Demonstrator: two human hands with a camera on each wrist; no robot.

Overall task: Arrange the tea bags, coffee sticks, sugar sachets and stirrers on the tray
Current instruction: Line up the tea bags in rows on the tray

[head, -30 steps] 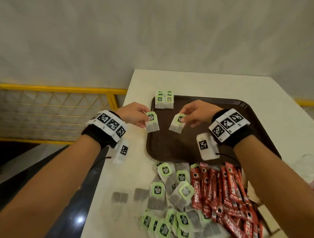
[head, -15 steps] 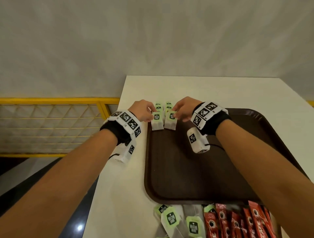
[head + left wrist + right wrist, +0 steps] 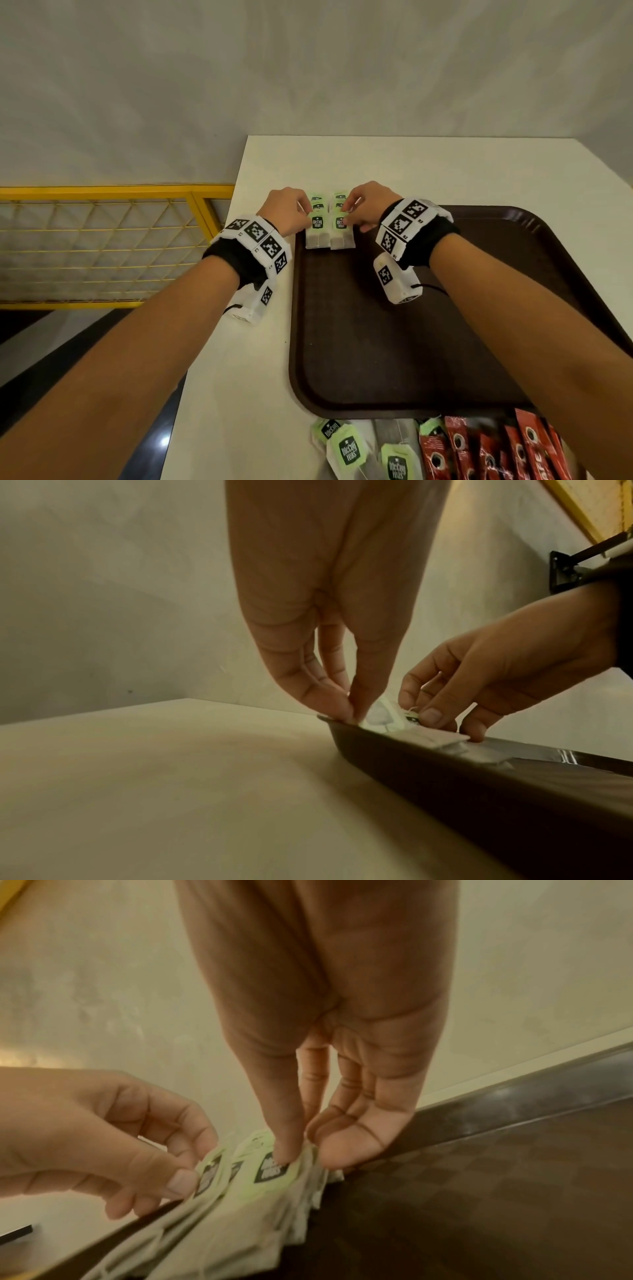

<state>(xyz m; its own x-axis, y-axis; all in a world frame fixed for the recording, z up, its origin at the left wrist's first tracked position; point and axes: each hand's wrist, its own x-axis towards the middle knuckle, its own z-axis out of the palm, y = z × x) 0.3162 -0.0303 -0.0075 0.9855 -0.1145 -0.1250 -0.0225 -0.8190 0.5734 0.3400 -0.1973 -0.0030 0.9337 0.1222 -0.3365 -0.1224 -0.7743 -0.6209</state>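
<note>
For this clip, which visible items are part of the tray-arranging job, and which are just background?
Job: brown tray; tea bags laid in its far-left corner, pinched by left hand and right hand; loose tea bags and red coffee sticks waiting on the table.
Background: white table; yellow railing; wall.

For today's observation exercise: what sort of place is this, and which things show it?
Probably a café or canteen service spot: a brown serving tray on a white table, bulk tea bags and red coffee sticks, a yellow railing beside it.

Head view looks down from above; both wrist views sit low, sharing the tray's (image 3: pixel 394 342) far-left corner.
</note>
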